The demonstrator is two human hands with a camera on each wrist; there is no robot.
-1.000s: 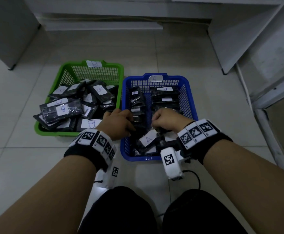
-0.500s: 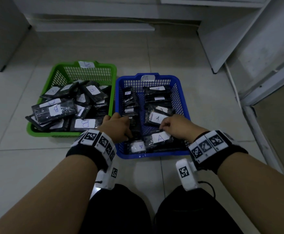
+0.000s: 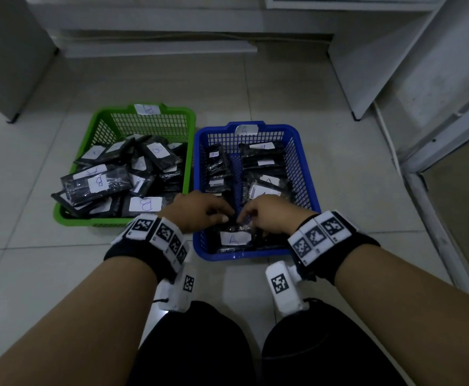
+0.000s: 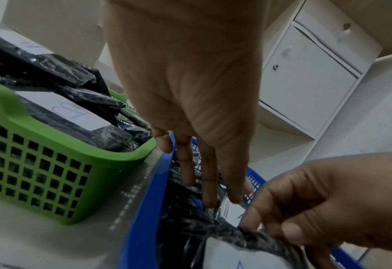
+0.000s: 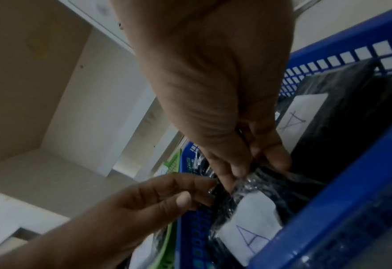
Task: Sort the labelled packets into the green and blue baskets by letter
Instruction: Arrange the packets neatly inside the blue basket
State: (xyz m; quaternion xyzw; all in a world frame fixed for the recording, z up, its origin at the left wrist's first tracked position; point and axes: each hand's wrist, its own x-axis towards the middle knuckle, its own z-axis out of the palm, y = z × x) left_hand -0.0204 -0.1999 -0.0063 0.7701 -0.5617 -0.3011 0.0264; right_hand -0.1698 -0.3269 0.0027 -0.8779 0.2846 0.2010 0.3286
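The green basket (image 3: 88,222), tagged B, holds several black packets with B labels. To its right the blue basket (image 3: 227,256), tagged A, holds black packets labelled A. Both hands meet over the front middle of the blue basket. My right hand (image 3: 251,215) pinches the upper edge of a black packet labelled A (image 3: 234,238) between thumb and fingers (image 5: 280,160). My left hand (image 3: 216,215) reaches in beside it with straight fingers (image 4: 210,191) that touch the packets and grip nothing. The same packet (image 5: 252,218) lies against the basket's near wall.
Both baskets stand side by side on a pale tiled floor (image 3: 339,190). White cabinets (image 3: 394,65) rise at the back right, and a grey cabinet corner (image 3: 7,65) stands at the back left. My knees (image 3: 194,346) are just in front of the baskets.
My right hand has moved left from the basket's near right corner to its front middle. My left hand has shifted right, further into the blue basket, so the hands now nearly touch.
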